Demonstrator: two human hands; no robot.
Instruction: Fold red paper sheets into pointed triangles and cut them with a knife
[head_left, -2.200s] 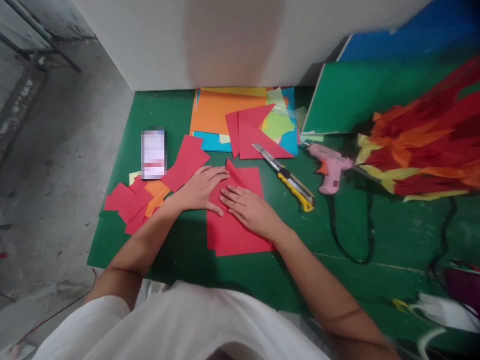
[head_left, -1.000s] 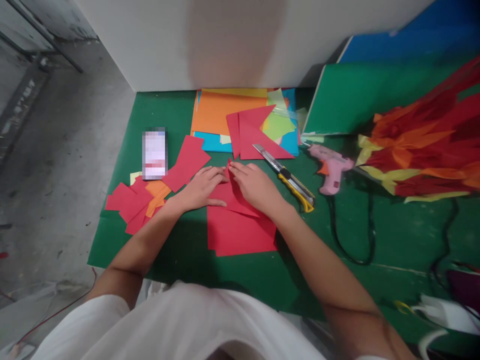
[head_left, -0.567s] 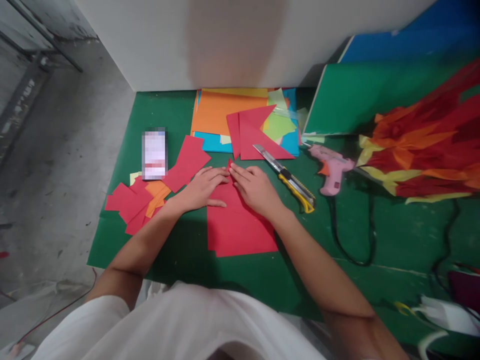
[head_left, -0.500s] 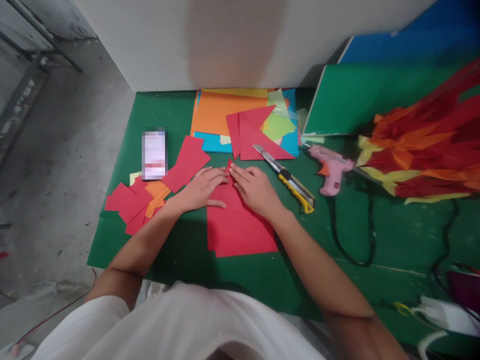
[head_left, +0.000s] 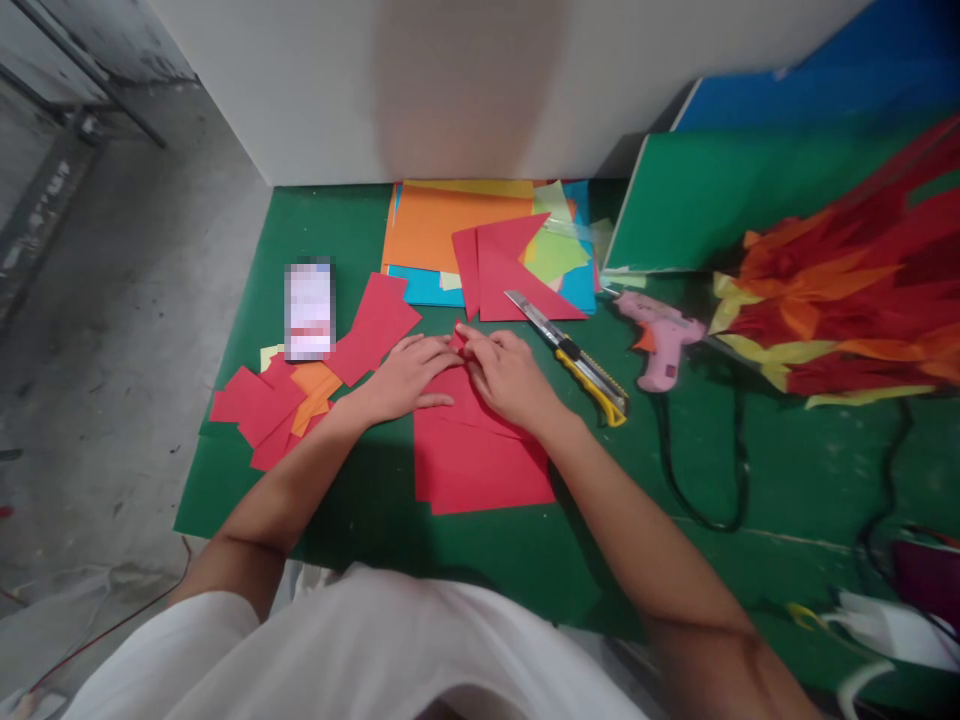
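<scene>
A sheet of red paper [head_left: 487,408] lies under both my hands, its pointed tip showing between the fingertips at the far end. My left hand [head_left: 412,378] rests flat on its left side, fingers stretched out and thumb apart. Bent fingers of my right hand [head_left: 504,375] close on the paper near the tip; the thumb is mostly hidden. Beneath this sheet and closer to my body is more red paper [head_left: 484,480]. Just right of my right hand lies a yellow utility knife [head_left: 574,360] with its blade out.
A phone [head_left: 308,310] and red and orange paper pieces [head_left: 262,405] lie at the left. Folded red paper [head_left: 517,275] rests on coloured sheets [head_left: 435,225] at the back. To the right are a pink glue gun [head_left: 661,335], its black cord and a red-orange paper decoration [head_left: 847,310].
The fingers of my right hand have bent and drawn in at the paper's tip. My left hand has hardly moved. The paper stays in the same place.
</scene>
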